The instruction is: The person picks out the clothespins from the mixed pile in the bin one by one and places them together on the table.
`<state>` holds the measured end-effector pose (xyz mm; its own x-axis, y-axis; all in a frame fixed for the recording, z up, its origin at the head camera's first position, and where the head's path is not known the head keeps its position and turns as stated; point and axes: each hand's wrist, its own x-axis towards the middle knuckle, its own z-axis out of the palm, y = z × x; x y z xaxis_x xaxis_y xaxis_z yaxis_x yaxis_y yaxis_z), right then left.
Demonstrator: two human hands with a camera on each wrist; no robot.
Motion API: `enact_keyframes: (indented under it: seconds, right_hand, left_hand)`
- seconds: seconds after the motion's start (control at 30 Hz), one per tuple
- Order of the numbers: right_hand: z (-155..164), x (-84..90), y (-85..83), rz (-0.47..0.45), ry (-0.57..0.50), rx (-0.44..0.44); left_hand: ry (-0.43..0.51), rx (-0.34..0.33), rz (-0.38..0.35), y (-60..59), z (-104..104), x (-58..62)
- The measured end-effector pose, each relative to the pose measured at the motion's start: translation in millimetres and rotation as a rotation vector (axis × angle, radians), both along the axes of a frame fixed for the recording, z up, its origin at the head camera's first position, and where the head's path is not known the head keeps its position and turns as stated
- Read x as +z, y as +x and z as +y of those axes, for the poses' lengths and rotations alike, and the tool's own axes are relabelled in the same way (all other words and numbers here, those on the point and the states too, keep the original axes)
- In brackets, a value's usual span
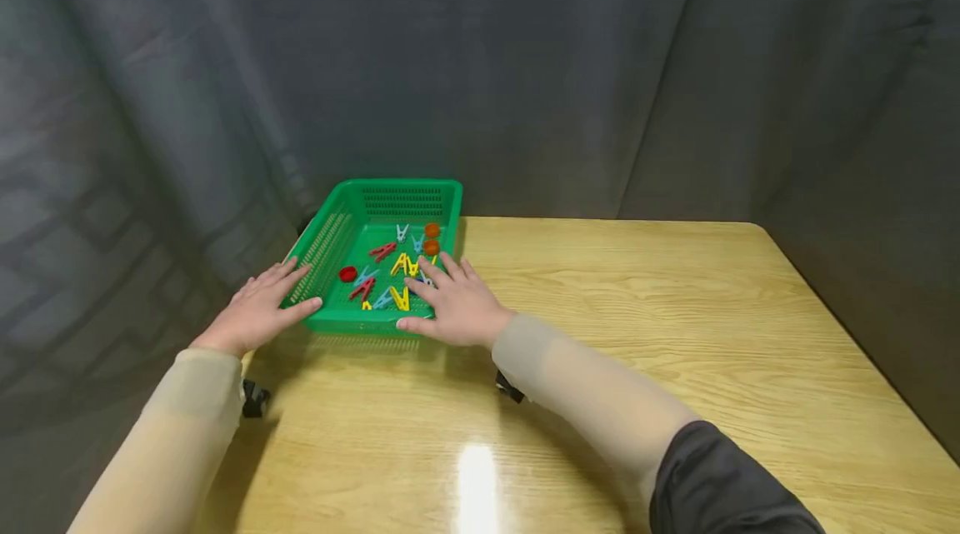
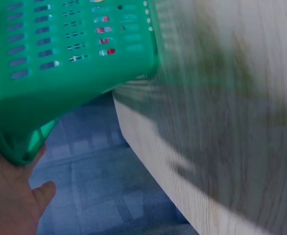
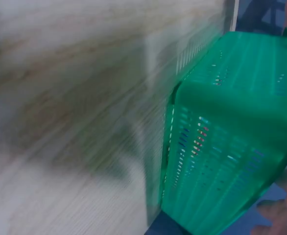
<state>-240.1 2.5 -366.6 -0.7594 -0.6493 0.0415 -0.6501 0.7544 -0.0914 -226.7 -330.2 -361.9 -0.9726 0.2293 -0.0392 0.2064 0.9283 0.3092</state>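
Note:
A green slotted plastic basket [image 1: 405, 186] sits at the table's far left corner, partly over the left edge. Inside lie several clothespins, yellow [image 1: 401, 298], red [image 1: 382, 251] and pale blue, with two orange caps [image 1: 432, 230] and a red cap [image 1: 347, 273]. My left hand [image 1: 262, 305] lies on the basket's left near rim with straight fingers. My right hand [image 1: 453, 301] rests spread over the right near corner. The left wrist view shows the basket [image 2: 75, 73] against my palm [image 2: 11, 196]. The right wrist view shows the basket's side [image 3: 227, 147], blurred, with my fingers [image 3: 285, 215] at the lower right.
The pale wooden table [image 1: 637, 326] stretches right and toward me. A grey curtain [image 1: 525, 59] hangs close behind and on both sides. The floor [image 2: 99, 186] shows below the table's left edge. Small black wrist cameras [image 1: 255, 399] sit under both sleeves.

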Motion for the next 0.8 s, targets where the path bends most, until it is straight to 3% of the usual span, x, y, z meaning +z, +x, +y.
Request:
enact_keyframes:
  seconds: [0.23,0.8]
  right_hand:
    - [0.0,6.2,-2.8,-0.03,0.065,0.016]
    - [18.0,7.7,1.3,-0.108,0.011,0.02]
  left_hand:
    - [-0.044,-0.01,-0.002,1.0,-1.7,6.0]
    - [0.004,0.026,-0.021,17.3,19.0,9.5]
